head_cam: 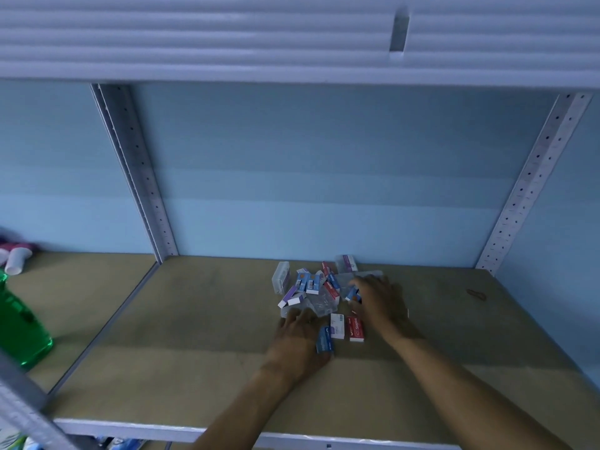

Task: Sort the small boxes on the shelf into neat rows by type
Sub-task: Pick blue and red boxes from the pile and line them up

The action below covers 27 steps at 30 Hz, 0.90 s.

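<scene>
A jumbled pile of small boxes [316,285] lies mid-shelf near the back wall: blue, red, white and purple cartons mixed with clear plastic cases. In front of the pile, a white box [337,325] and a red staples box [356,329] lie side by side. My left hand [297,337] reaches palm down to the pile's front edge and holds a blue box [324,341] at its thumb side, next to the white one. My right hand [380,302] is over the pile's right side. Its thumb and fingers are round a blue box with orange [352,293]; it is blurred.
The brown shelf board [201,362] has perforated metal uprights at left [143,190] and right [532,177]. A green bottle [19,326] and a white tube [14,261] sit in the left bay. A small dark object [476,293] lies at the right.
</scene>
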Available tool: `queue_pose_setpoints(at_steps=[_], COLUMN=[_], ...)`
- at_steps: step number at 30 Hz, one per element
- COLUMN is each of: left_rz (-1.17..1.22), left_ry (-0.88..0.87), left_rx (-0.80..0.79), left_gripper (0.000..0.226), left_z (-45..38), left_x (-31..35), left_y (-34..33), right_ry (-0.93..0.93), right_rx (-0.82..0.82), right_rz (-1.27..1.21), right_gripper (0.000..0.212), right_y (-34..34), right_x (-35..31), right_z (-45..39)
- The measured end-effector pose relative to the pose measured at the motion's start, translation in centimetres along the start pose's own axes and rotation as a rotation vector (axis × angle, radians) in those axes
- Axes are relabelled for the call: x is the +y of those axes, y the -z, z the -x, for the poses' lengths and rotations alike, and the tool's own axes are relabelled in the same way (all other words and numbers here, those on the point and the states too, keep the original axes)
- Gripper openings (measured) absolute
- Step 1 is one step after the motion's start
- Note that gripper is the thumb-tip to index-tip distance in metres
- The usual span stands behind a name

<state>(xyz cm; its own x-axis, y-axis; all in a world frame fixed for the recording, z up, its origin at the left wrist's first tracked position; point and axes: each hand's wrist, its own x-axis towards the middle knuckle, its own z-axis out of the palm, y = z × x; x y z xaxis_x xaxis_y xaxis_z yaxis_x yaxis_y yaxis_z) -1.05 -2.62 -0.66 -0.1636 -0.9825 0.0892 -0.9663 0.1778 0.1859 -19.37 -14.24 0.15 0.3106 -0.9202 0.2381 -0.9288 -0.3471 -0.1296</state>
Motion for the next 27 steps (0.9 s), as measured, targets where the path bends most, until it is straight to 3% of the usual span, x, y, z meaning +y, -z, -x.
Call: queue_pose_setpoints(at_steps=[4,7,9,12,14,20,27], left_rz=[0.079,0.174,0.302,0.44,0.529,0.537,0.447], left_ry=[-0.011,0.005,0.036,0.079,0.099,0.172,0.158], left_rx=[0.106,0.234,0.329,0.357,0.341,0.299,0.273], left_gripper=[0.069,0.06,0.053,0.049,0.047,0.058,0.051], left_z=[0.3,0.8,1.4,3.2,4.8,7.5,8.6], left_x=[0.1,0.1,-0.1,-0.1,0.0,-0.2,-0.3], left_y=[0.1,0.2,0.2,1.3,1.6,-0.6,-2.1], right_ry=[0.03,0.01,-0.04,-0.061,-0.009,0.065,0.152], right_rx=[0.043,0.055,-0.022,-0.177,-0.265,-0.514,-0.593], right_rz=[-0.062,-0.382,-0.653,-0.823,-0.847,-0.715,-0.576], right_gripper=[0.035,0.033,0.033,0.046,0.056,0.051,0.064], right_y=[0.6,2.1,3.6,4.5,4.6,5.2,5.6], right_x=[0.2,0.0,-0.5,-0.4,0.1,0.7,0.7], right_z=[0.2,1.3,3.0,6.4,8.6,13.0,13.7])
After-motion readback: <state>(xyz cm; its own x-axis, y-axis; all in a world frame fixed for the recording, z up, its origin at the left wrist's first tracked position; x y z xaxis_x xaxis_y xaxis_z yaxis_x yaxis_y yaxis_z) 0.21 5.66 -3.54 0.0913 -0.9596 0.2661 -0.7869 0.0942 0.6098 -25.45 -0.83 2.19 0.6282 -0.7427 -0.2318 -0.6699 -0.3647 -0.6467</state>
